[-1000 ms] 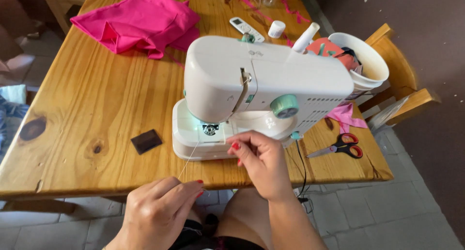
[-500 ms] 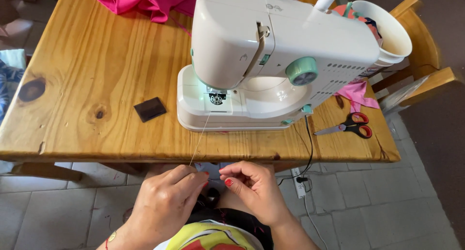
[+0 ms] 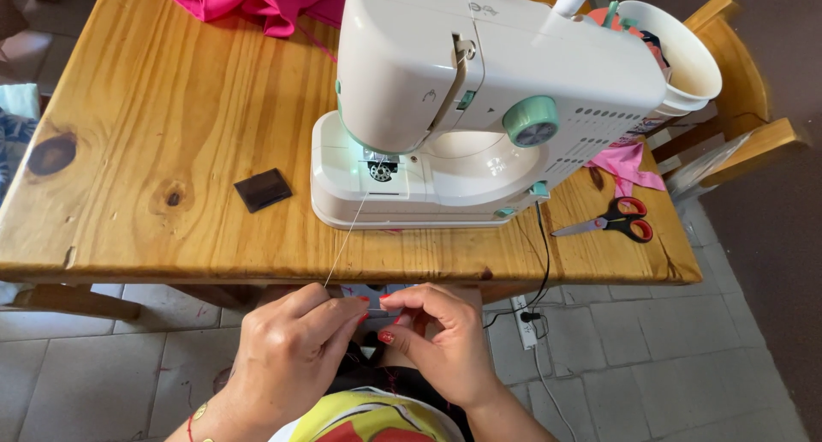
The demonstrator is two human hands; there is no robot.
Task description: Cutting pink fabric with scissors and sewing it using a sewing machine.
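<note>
A white sewing machine [image 3: 479, 91] with mint-green knobs stands on the wooden table [image 3: 154, 134]. A thin white thread [image 3: 347, 241] runs from its needle area down past the table's front edge to my hands. My left hand [image 3: 287, 356] pinches the thread's end between thumb and fingers. My right hand [image 3: 437, 343], with red nails, meets it fingertip to fingertip and pinches the same thread. Both hands are held below the table edge, above my lap.
A small black square piece [image 3: 263, 189] lies left of the machine. Red-handled scissors [image 3: 612, 223] lie at the table's right front corner. Pink fabric [image 3: 248, 1] is at the back, a white bowl [image 3: 676, 52] with bits at the right. A black cord [image 3: 539, 262] hangs to a floor socket.
My right hand has left the machine's base and come down to meet my left hand below the table edge. The thread is now drawn out further from the needle area.
</note>
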